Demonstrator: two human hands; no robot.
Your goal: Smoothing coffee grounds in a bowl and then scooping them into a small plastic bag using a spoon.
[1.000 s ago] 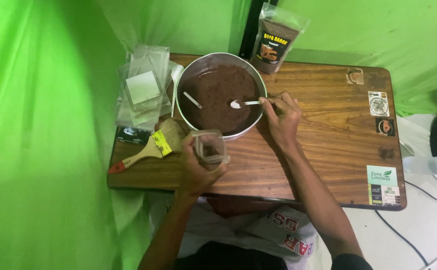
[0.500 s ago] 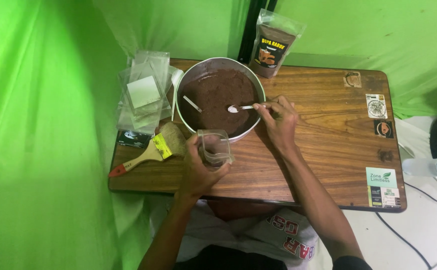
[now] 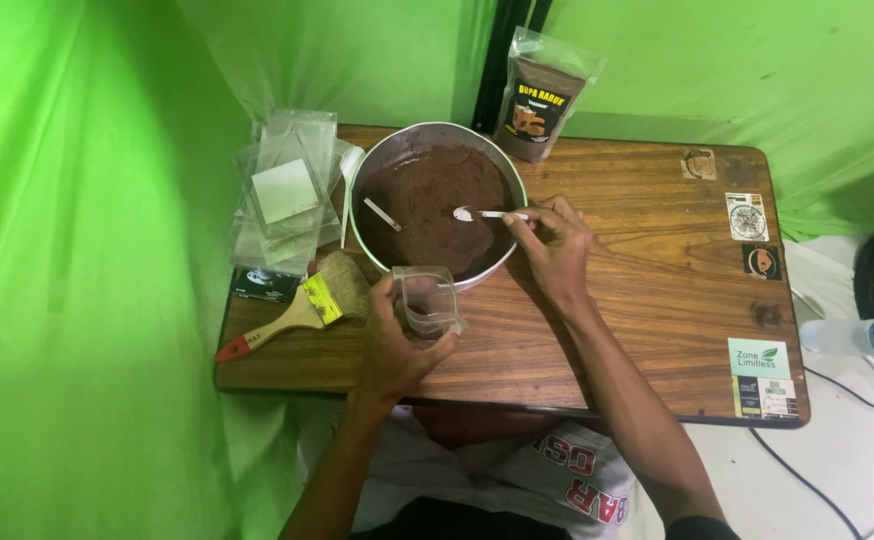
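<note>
Closest in, the left hand (image 3: 397, 345) grips a small clear pouch (image 3: 427, 302), fingers wrapped around its lower part, mouth of the pouch facing up and standing open. It sits just in front of the round metal bowl (image 3: 382, 165), near its front rim. A step further, the right hand (image 3: 555, 245) pinches the handle of a white spoon (image 3: 484, 214), fingers closed tight on it; the spoon's head lies out over the brown powder (image 3: 437, 205) that fills the bowl, level and pointing left. Whether it touches the powder, I cannot tell. A second white stick or spoon (image 3: 382, 214) lies in the powder on the bowl's left side. Left of the bowl, a paintbrush (image 3: 302, 310) with a wooden handle and red tip lies on the wooden table (image 3: 647, 300), bristles touching the bowl's edge. Behind the brush, a stack of clear plastic bags (image 3: 287, 190) rests at the table's left corner. At the far edge, a filled pouch (image 3: 542, 100) of dark powder stands upright behind the bowl, against the green backdrop (image 3: 87, 200). Off right, a water bottle (image 3: 862, 337) lies on the floor.
</note>
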